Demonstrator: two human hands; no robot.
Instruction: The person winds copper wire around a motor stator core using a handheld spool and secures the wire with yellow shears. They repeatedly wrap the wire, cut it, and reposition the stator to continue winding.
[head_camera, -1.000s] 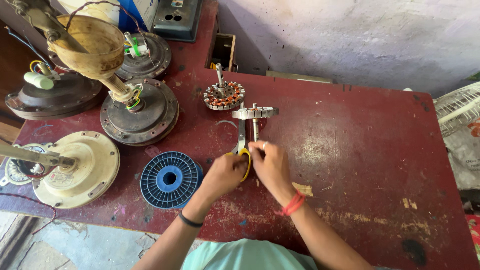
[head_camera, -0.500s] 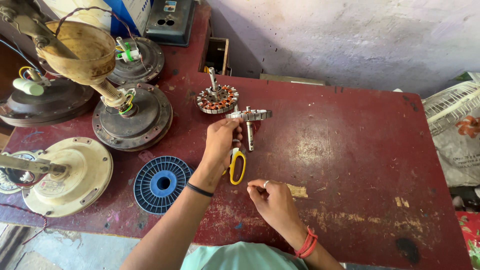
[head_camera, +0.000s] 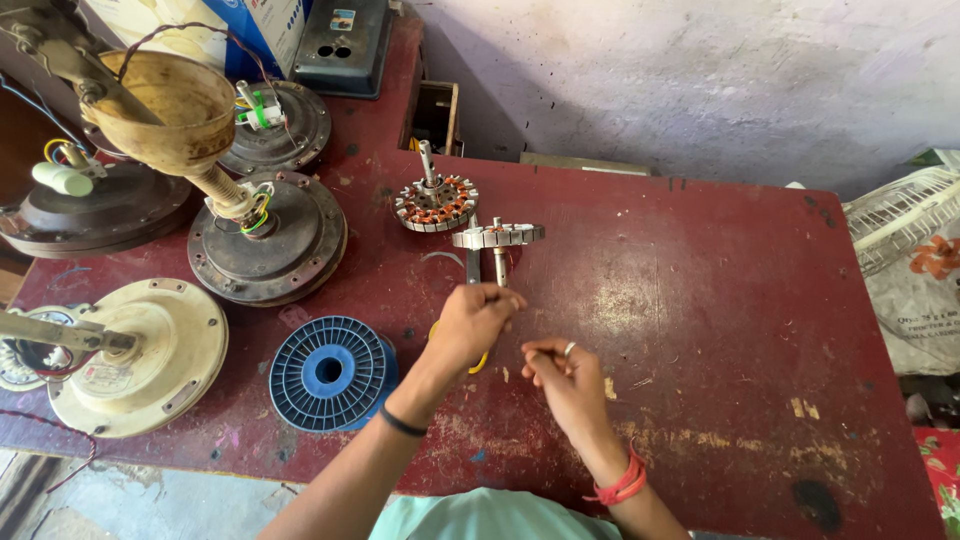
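While the person leans over the dark red table (head_camera: 700, 300), their left hand (head_camera: 472, 322) sits near the middle of it with the fingers curled together around the end of a metal shaft (head_camera: 498, 262), right where the shaft pokes out toward them. That shaft carries a small bare stator core (head_camera: 497, 236) lying on its side, just past the fingertips. Tucked under the same hand you can catch a bit of yellow-handled scissors (head_camera: 478, 362); the blades run up beside the shaft, but honestly can't tell if the hand is actually touching them. The right hand (head_camera: 562, 372) is just beside the left, a little closer to the person, thumb and fingertips pinched together like they've got something tiny or thin between them, too small for me to make out what. There's a ring on one finger and a red thread band on that wrist, plus a black band on the left wrist. Further back there's a second stator with copper windings (head_camera: 435, 204) standing with its shaft up, close to the bare one. A blue empty wire spool (head_camera: 328, 372) lies flat to the left of the hands. Left side of the table is crowded with ceiling fan motors: a cream one (head_camera: 150, 360), a dark one with coloured wires (head_camera: 268, 240), and a brassy cup-shaped canopy (head_camera: 160, 100) above it. A white fan guard (head_camera: 900, 225) peeks in on the far right.
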